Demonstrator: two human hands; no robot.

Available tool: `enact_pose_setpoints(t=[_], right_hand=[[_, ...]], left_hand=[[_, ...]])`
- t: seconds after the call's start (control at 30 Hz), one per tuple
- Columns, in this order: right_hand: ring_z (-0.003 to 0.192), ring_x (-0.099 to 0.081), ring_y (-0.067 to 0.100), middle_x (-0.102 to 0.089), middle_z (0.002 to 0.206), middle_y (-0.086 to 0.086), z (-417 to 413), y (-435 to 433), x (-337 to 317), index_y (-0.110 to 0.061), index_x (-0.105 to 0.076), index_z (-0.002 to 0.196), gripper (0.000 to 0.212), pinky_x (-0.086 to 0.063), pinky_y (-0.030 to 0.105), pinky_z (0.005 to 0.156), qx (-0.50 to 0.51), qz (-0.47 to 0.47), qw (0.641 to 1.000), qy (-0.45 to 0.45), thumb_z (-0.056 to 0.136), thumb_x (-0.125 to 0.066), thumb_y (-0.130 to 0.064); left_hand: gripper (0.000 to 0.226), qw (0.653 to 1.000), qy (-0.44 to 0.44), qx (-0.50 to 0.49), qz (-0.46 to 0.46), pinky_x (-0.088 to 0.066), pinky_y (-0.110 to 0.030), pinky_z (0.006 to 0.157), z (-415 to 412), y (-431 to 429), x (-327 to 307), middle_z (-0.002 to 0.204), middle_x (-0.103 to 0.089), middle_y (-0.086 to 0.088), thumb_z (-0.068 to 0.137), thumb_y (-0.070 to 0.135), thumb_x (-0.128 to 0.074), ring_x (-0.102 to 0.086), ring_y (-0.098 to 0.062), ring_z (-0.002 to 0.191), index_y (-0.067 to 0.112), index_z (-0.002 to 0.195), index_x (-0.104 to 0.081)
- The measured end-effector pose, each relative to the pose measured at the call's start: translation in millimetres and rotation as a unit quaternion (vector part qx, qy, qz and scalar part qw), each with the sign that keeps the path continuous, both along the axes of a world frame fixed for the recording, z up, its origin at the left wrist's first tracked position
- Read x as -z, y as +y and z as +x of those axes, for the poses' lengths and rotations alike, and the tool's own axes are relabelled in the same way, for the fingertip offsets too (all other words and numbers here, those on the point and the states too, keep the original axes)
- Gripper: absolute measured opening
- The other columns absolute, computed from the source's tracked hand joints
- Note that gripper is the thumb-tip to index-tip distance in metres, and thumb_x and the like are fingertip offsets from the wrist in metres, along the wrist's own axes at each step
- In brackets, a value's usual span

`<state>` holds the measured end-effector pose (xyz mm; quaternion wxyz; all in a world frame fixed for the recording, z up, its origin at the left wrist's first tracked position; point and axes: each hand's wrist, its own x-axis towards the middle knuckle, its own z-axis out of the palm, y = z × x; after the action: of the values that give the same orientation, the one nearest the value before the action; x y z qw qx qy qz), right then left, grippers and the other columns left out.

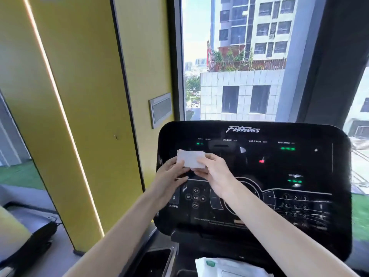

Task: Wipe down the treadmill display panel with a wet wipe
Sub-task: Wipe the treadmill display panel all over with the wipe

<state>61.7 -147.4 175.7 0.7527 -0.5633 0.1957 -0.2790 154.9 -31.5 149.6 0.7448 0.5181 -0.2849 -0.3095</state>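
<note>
The black treadmill display panel (279,166) fills the lower right, with green readouts, a keypad and the word "Fitness" at its top. A folded white wet wipe (190,158) is held in front of the panel's upper left area. My left hand (169,180) grips the wipe's left edge from below. My right hand (213,174) pinches its right edge with thumb and fingers. Whether the wipe touches the panel cannot be told.
A white wet wipe packet (229,266) with a green mark lies on the console tray below the panel. A dark cup holder (155,262) sits left of it. A yellow pillar (79,116) stands to the left and a window (229,56) behind the panel.
</note>
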Motion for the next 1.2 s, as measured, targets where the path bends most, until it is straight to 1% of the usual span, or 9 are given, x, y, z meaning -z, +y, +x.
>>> enact_pose_setpoints(t=[0.17, 0.27, 0.4, 0.53, 0.7, 0.83, 1.0, 1.1, 1.2], right_hand=[[0.074, -0.064, 0.024, -0.063, 0.088, 0.016, -2, 6, 10, -0.004, -0.055, 0.089, 0.006, -0.054, 0.033, 0.073, -0.032, 0.014, 0.999, -0.001, 0.086, -0.06, -0.004], [0.076, -0.064, 0.017, -0.067, 0.085, 0.004, -7, -3, 13, -0.01, -0.062, 0.094, 0.014, -0.054, 0.029, 0.076, 0.049, -0.221, 0.969, 0.093, 0.083, -0.066, -0.018], [0.105, -0.057, 0.02, -0.062, 0.113, 0.003, -20, -25, 18, -0.012, -0.063, 0.104, 0.02, -0.044, 0.031, 0.09, 0.205, -0.616, 0.749, 0.132, 0.084, -0.06, -0.012], [0.143, -0.014, 0.023, -0.021, 0.153, 0.015, -19, -39, 25, -0.004, -0.036, 0.14, 0.056, -0.007, 0.035, 0.118, 0.161, -0.751, 0.611, 0.194, 0.086, -0.049, -0.004], [0.144, 0.002, 0.026, -0.003, 0.156, 0.016, -16, -45, 26, -0.002, -0.011, 0.147, 0.071, 0.007, 0.04, 0.116, 0.141, -0.784, 0.553, 0.245, 0.087, -0.049, -0.005], [0.144, 0.001, 0.029, -0.002, 0.156, 0.018, -17, -49, 29, 0.0, -0.009, 0.146, 0.062, 0.01, 0.043, 0.114, 0.138, -0.8, 0.531, 0.243, 0.092, -0.039, -0.002], [0.144, -0.002, 0.032, -0.006, 0.155, 0.021, -18, -48, 29, 0.004, -0.012, 0.145, 0.062, 0.009, 0.046, 0.114, 0.135, -0.808, 0.522, 0.237, 0.09, -0.041, 0.0], [0.143, 0.001, 0.032, -0.003, 0.155, 0.02, -19, -49, 28, 0.004, -0.009, 0.145, 0.064, 0.006, 0.048, 0.116, 0.13, -0.809, 0.523, 0.235, 0.089, -0.039, 0.004], [0.144, 0.003, 0.031, -0.001, 0.155, 0.02, -20, -48, 28, 0.003, -0.006, 0.145, 0.063, 0.005, 0.048, 0.116, 0.131, -0.813, 0.512, 0.243, 0.093, -0.041, -0.003]], left_hand=[[0.031, 0.99, 0.048, -0.133, -0.018, -0.051, -0.03, 0.066, -24, -28, 6, 0.073, -0.067, -0.008, 0.087, 0.009, -0.061, -0.065, -0.018, 0.068, 0.019, 0.057, -0.061], [0.019, 0.971, 0.075, -0.228, -0.023, -0.047, -0.034, 0.062, -12, -33, -7, 0.073, -0.06, -0.01, 0.083, 0.008, -0.063, -0.057, -0.024, 0.067, 0.015, 0.067, -0.057], [0.035, 0.876, -0.197, -0.433, 0.082, -0.032, -0.016, 0.049, 30, -36, -33, 0.058, -0.05, -0.005, 0.091, 0.03, -0.056, -0.042, -0.018, 0.053, 0.012, 0.061, -0.052], [0.017, 0.786, -0.357, -0.486, 0.134, -0.031, -0.013, 0.061, 39, -53, -34, 0.093, -0.058, -0.012, 0.093, 0.013, -0.053, -0.046, -0.012, 0.064, 0.006, 0.103, -0.064], [0.026, 0.728, -0.573, -0.35, 0.136, -0.041, -0.023, 0.065, 26, -76, -14, 0.092, -0.053, -0.01, 0.091, 0.001, -0.052, -0.054, -0.022, 0.078, 0.005, 0.115, -0.061], [0.026, 0.773, -0.432, -0.446, 0.128, -0.047, -0.031, 0.066, 42, -71, -16, 0.084, -0.049, -0.008, 0.094, 0.003, -0.049, -0.05, -0.022, 0.071, 0.009, 0.116, -0.063], [0.022, 0.73, -0.596, -0.326, 0.077, -0.047, -0.024, 0.066, 29, -79, -7, 0.088, -0.05, -0.006, 0.09, 0.0, -0.056, -0.051, -0.016, 0.073, 0.005, 0.11, -0.065], [0.021, 0.777, -0.426, -0.455, 0.092, -0.044, -0.025, 0.066, 42, -74, -10, 0.09, -0.045, -0.007, 0.095, 0.008, -0.051, -0.05, -0.021, 0.074, 0.006, 0.111, -0.064], [0.023, 0.728, -0.58, -0.352, 0.092, -0.049, -0.031, 0.064, 12, -85, -3, 0.093, -0.051, -0.013, 0.092, -0.001, -0.051, -0.053, -0.023, 0.075, -0.002, 0.114, -0.059]])
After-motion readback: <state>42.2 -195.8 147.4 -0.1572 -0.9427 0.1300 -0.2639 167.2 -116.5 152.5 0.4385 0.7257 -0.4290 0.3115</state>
